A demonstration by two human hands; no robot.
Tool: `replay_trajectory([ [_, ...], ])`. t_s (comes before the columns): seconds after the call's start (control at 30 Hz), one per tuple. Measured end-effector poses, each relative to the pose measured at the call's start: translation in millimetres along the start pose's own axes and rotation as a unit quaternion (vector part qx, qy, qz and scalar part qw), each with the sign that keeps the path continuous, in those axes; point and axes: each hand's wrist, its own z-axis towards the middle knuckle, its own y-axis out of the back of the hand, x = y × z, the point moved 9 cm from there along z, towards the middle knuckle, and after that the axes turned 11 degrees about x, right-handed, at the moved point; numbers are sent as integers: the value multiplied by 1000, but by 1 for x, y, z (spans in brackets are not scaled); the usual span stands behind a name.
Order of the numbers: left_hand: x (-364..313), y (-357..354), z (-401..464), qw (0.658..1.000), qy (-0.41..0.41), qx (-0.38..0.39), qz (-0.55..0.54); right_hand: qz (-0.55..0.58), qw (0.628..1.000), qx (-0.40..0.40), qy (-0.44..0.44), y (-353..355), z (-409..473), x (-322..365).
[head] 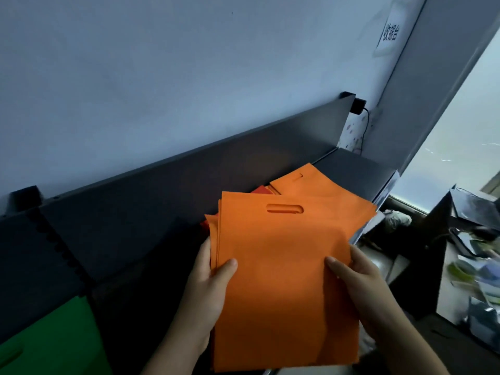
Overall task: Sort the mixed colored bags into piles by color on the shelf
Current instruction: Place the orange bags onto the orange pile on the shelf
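head | orange bags point(284, 266) held as a stack at frame centre, pinched at both side edges by left hand point(205, 288) and right hand point(359, 282), apparently to square them | more orange point(303, 182) on shelf point(162, 212) behind | green bag point(54, 339) lower left

Two bare forearms come up from the bottom edge, each ending in a hand, the left hand point(209, 288) and the right hand point(359, 285), with no sleeve, glove, ring or watch to see on them, and the nails short and plain.
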Motion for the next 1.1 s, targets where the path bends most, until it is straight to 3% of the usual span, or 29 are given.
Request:
replay_trajectory([
  [0.2,9,-30,62,998,41,8,-40,-22,998,-43,-41,30,48,0],
  [0.37,2,-68,121,999,20,-13,-23,-58,996,-35,-54,68,118,15],
  [0.63,-26,-145,225,998,-6,-63,25,-94,991,86,34,143,262,96],
  [0.77,-20,-178,285,990,47,-63,121,-126,983,134,20,182,337,102],
  [0.83,-6,-186,312,978,89,-67,179,-213,969,125,0,193,381,85],
  [0.93,18,-202,338,945,163,-67,274,-375,918,124,-28,197,430,48],
  [1.1,24,-221,356,915,189,-65,350,-397,905,151,-30,191,458,18],
])
